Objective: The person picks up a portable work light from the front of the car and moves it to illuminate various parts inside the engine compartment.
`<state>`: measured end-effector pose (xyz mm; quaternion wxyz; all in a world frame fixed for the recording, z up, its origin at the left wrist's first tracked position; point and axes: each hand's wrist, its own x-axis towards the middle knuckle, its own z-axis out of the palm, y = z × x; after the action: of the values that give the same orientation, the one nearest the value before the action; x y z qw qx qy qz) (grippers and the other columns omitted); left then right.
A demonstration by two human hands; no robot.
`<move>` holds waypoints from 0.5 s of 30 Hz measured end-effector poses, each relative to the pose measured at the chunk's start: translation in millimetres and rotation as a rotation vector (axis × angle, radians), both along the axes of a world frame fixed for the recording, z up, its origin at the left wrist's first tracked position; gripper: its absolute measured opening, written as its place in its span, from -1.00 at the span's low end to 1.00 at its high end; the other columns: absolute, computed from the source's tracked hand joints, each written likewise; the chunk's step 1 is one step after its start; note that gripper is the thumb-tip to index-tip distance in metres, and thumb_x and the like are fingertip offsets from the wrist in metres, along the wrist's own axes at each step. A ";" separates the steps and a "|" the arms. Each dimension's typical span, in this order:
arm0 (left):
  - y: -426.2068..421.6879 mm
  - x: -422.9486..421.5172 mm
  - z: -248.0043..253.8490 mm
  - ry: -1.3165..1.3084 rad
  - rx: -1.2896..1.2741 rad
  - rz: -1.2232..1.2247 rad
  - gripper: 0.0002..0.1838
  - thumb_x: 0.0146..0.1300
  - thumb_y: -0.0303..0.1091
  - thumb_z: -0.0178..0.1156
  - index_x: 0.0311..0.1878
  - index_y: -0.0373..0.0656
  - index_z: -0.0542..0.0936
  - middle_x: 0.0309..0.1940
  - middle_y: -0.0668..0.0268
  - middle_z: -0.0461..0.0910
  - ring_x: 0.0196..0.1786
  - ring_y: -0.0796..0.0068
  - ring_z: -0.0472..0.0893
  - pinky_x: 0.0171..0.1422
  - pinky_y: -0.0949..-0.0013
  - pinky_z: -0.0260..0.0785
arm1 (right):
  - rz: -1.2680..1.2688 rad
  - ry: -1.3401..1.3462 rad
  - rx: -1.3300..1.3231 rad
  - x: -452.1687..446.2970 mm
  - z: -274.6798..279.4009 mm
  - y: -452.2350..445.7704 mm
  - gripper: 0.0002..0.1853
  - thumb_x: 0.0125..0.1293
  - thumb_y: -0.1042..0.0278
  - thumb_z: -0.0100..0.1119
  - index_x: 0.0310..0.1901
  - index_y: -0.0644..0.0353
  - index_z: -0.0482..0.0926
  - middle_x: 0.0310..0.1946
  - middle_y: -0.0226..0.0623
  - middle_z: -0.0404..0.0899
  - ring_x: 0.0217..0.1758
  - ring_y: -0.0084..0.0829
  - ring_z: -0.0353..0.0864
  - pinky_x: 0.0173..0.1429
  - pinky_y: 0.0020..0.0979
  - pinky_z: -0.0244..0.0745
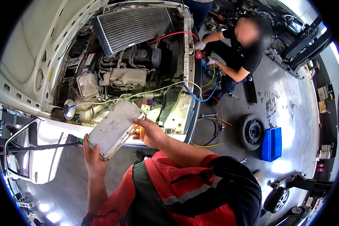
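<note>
Between my two hands, tilted over the front edge of the engine bay, is a flat pale-grey metal box [116, 126] with small printed marks on its face. My left hand [93, 156] grips its lower left corner, thumb on the face. At its right edge, my right hand [150, 132] is closed around the side, fingers partly hidden beneath it. Just beyond the box lies the open engine bay, with the engine [130, 75] showing and a radiator [137, 28] laid across the top. A thin yellow hose [139, 95] runs across the bay behind the box.
To the right, a person [241, 52] in gloves crouches, holding a gauge set [201, 59] with coloured hoses. A loose wheel [251, 132] and a blue crate [272, 144] rest on the floor. The raised hood [30, 56] and a white door [34, 150] stand left.
</note>
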<state>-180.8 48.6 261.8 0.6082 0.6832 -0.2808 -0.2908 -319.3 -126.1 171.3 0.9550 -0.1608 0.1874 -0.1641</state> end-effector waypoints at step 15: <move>17.5 14.7 -25.1 -0.153 0.107 0.000 -0.40 0.39 -0.42 -0.07 0.45 -0.25 0.02 -0.06 0.18 0.44 -0.28 0.56 0.44 -0.31 0.46 0.35 | 0.053 -0.080 0.049 8.4 -39.2 6.5 -0.59 0.34 0.04 0.10 0.08 0.11 0.39 -0.19 -0.30 0.48 -0.12 -0.32 0.54 -0.04 -0.30 0.37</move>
<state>-166.1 66.1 236.6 0.5477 0.7348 -0.3105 -0.2523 -310.9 -119.6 132.2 0.9694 -0.1357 0.1487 -0.1404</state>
